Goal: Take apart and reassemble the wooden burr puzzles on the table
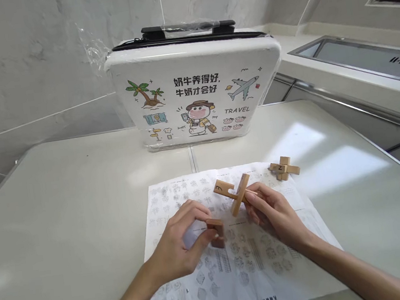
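Observation:
Over the printed sheet (190,299), my left hand (184,238) pinches a notched wooden puzzle piece (215,223) between thumb and fingers. My right hand (272,211) grips two crossed wooden puzzle pieces (240,195) at their right end. One of these bars carries a dark mark on its left end and has a rounded notch near the crossing. The two hands are apart, and what they hold does not touch. Beyond my right hand, an interlocked wooden cross (284,168) marked with a character lies by the sheet's upper right corner.
A white suitcase (199,91) with cartoon prints and clear plastic wrap stands at the back of the white table (64,212). Behind it rises a grey wall (26,59). A counter with a sink (365,59) is at the right.

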A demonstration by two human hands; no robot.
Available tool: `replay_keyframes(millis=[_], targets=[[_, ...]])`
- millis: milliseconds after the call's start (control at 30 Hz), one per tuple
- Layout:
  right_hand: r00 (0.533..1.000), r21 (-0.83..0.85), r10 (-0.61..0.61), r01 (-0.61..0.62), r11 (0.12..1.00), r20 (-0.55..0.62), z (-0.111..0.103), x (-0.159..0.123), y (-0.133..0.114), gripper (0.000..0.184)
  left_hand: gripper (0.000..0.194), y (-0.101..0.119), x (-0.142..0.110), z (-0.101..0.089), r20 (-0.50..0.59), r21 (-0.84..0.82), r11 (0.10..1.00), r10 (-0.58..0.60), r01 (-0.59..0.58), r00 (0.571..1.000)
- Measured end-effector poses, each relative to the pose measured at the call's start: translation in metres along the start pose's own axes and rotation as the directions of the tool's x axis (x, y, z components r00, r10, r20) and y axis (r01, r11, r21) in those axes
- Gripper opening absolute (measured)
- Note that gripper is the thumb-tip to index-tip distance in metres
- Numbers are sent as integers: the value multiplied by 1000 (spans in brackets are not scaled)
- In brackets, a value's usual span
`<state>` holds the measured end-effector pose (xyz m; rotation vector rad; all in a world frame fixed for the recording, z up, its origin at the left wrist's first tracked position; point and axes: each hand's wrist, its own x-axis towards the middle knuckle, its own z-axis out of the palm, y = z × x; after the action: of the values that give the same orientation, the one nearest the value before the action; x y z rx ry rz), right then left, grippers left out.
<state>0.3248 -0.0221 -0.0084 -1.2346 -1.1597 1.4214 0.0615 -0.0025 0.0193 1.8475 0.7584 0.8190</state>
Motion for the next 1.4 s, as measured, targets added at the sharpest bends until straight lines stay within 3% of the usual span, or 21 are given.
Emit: replay_keyframes(millis=[100, 267, 400, 567, 767, 967, 1133, 1400], targets=[[996, -147, -74, 81, 986, 53, 2, -2, 1, 32, 15, 6, -1, -4, -52, -217, 974, -78, 65, 996], [922, -417, -314, 382, 825, 225, 6, -7, 4, 18, 35, 9, 0, -8, -144, -286, 956, -109, 64, 984], [866, -454, -357, 490, 744, 349, 9, -11, 5, 11, 35, 13, -2, -5, -141, -355, 928, -171, 112, 975], [804, -471, -428, 591, 655, 413, 11, -12, 8, 10, 31, 17, -3, -2, -84, -397, 894, -263, 210, 961], [749, -454, -474, 659, 600, 462, 13, -13, 9, 11, 34, 18, -3, 0, 38, -387, 870, -317, 307, 948], [686, -485, -512, 727, 485, 516, 15, -16, 9, 12, 38, 16, -6, 4, 34, -334, 879, -351, 342, 936], [641, -492, -554, 766, 415, 531, 17, -17, 8, 11, 33, 20, -1, 7, 123, -332, 866, -354, 375, 927], [625, -490, -562, 778, 393, 542, 15, -16, 10, 12, 38, 13, 2, 9, 37, -183, 878, -445, 443, 895]])
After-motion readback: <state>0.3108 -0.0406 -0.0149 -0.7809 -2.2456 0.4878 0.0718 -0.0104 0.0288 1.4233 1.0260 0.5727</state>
